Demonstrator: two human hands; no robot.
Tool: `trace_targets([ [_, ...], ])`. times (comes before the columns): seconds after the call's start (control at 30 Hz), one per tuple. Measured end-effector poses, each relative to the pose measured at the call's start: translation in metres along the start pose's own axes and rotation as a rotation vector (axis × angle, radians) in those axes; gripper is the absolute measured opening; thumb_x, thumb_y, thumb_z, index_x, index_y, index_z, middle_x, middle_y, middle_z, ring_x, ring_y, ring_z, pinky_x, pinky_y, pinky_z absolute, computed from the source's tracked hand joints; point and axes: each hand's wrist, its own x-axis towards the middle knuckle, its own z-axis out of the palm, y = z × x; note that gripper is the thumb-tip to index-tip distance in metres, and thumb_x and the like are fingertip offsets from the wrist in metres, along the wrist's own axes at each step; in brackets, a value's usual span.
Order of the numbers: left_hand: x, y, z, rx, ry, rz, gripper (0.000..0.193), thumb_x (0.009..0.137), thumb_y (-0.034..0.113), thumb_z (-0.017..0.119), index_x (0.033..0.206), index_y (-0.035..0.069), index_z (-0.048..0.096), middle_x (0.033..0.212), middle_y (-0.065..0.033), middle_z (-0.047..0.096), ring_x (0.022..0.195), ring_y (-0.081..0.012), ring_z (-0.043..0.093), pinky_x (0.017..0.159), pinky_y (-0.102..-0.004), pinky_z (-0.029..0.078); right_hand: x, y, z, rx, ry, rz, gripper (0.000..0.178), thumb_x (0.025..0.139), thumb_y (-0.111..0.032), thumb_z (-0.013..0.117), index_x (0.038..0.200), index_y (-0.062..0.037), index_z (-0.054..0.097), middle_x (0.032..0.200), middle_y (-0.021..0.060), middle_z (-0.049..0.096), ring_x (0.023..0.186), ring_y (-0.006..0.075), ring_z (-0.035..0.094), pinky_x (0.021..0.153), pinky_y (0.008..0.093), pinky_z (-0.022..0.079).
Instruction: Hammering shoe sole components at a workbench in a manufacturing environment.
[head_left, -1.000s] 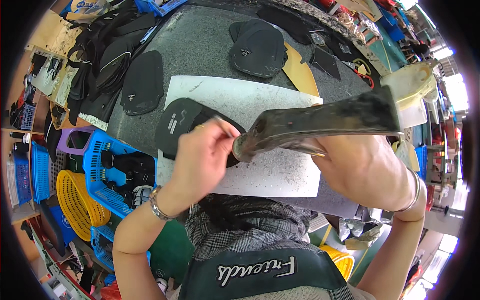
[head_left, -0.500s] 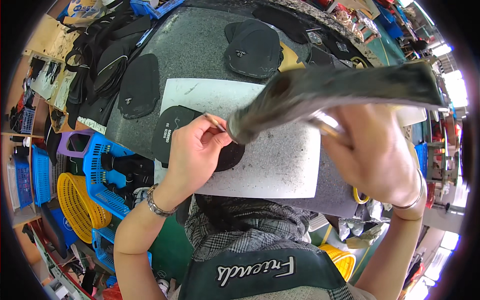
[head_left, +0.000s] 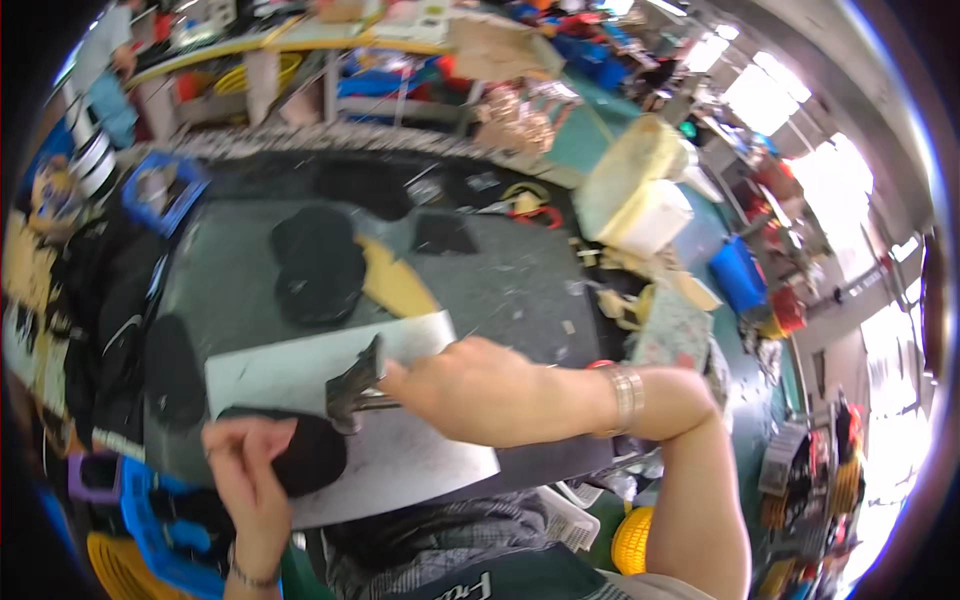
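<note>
My right hand (head_left: 480,390) grips a hammer (head_left: 352,385) by its handle; the dark, worn head is low over the white sheet (head_left: 410,450), at the right edge of a black rounded fabric piece (head_left: 310,460). My left hand (head_left: 245,470) is at the left part of that black piece, its fingers bent together. Blur hides whether a thin rod is between them. Farther back lie a stack of black rounded pieces (head_left: 320,265) and a yellow piece (head_left: 395,278). Another black piece (head_left: 175,370) lies left of the sheet.
A blue basket (head_left: 165,195) stands at the table's far left corner. Scraps and a white tub (head_left: 650,218) are along the right side. Blue (head_left: 150,535) and yellow (head_left: 125,570) baskets stand below left, and a yellow basket (head_left: 632,540) is below right.
The view has swung to the right and up. The hammer has come down from in front of the camera to near the sheet. The rod seen in my left hand no longer shows clearly.
</note>
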Motion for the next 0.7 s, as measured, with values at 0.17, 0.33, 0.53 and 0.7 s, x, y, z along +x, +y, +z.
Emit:
trace_targets([
  [0.17, -0.02, 0.005, -0.002, 0.916, -0.344, 0.373, 0.056, 0.074, 0.014, 0.07, 0.126, 0.002, 0.051, 0.076, -0.0149, 0.046, 0.062, -0.0309, 0.049, 0.055, -0.0385, 0.041, -0.011, 0.008, 0.022, 0.003, -0.111, 0.272, 0.025, 0.077, -0.003, 0.057, 0.101, 0.002, 0.051, 0.072, 0.0154, 0.061, 0.063, 0.0332, 0.065, 0.054, 0.0418, 0.052],
  [0.33, 0.001, 0.019, -0.038, 0.795, -0.646, 0.293, 0.046, 0.062, 0.018, 0.078, 0.107, 0.016, 0.07, 0.064, -0.0056, 0.041, 0.057, -0.0237, 0.048, 0.051, -0.0353, 0.039, -0.022, 0.011, 0.048, 0.066, 0.009, 0.264, 0.029, 0.077, -0.004, 0.057, 0.105, 0.0016, 0.048, 0.064, 0.0124, 0.059, 0.057, 0.0305, 0.064, 0.049, 0.0399, 0.05],
  [0.53, 0.036, 0.019, -0.068, 0.678, -0.883, 0.168, 0.031, 0.064, 0.002, 0.065, 0.088, 0.018, 0.075, 0.066, -0.0065, 0.05, 0.066, -0.0253, 0.05, 0.06, -0.037, 0.042, -0.034, 0.009, 0.05, -0.117, -0.087, 0.316, 0.034, 0.078, -0.007, 0.057, 0.111, -0.0019, 0.054, 0.086, 0.0164, 0.061, 0.069, 0.0288, 0.065, 0.056, 0.0388, 0.052],
  [0.7, 0.024, 0.045, -0.079, 0.725, -0.448, -0.215, 0.02, 0.081, 0.015, 0.068, 0.096, 0.004, 0.059, 0.076, -0.0113, 0.058, 0.073, -0.0281, 0.057, 0.065, -0.033, 0.044, -0.028, 0.005, 0.03, 0.287, 0.182, 0.236, 0.034, 0.083, -0.01, 0.06, 0.112, 0.0013, 0.047, 0.074, 0.0192, 0.061, 0.062, 0.0417, 0.06, 0.055, 0.0484, 0.048],
])
